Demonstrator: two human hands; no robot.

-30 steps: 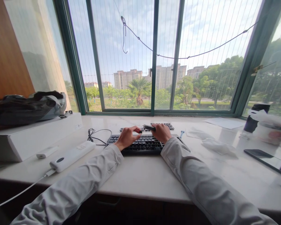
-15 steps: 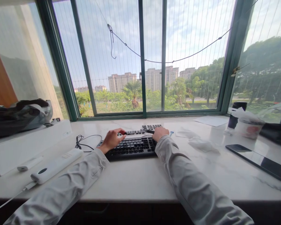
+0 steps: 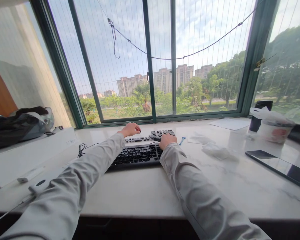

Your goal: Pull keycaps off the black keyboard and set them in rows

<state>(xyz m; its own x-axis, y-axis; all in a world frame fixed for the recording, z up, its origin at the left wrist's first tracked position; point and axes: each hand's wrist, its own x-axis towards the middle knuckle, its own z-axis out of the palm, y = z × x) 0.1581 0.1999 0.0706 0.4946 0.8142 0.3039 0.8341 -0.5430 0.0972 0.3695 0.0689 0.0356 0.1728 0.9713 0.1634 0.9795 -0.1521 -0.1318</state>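
Observation:
A black keyboard (image 3: 137, 155) lies on the white marble sill (image 3: 145, 190). Behind it sits a strip of dark keys (image 3: 152, 135). My left hand (image 3: 130, 129) reaches past the keyboard's far left corner, fingers curled in a pinch; what they hold is too small to name. My right hand (image 3: 167, 140) rests at the keyboard's far right corner, closed on a slim dark tool (image 3: 155, 139) that points left over the keys. Both arms wear light grey sleeves.
To the left stands a white box (image 3: 27, 153) with a dark bag (image 3: 17, 125) on it, a white power strip (image 3: 40, 185) and a black cable (image 3: 82, 150). On the right lie crumpled tissues (image 3: 217, 151), a dark phone (image 3: 280, 165), a bagged cup (image 3: 272, 128) and paper (image 3: 230, 123).
My left hand has moved forward from the keyboard's keys to beyond its far edge. The right hand stays put with the tool. The view has shifted slightly to the right.

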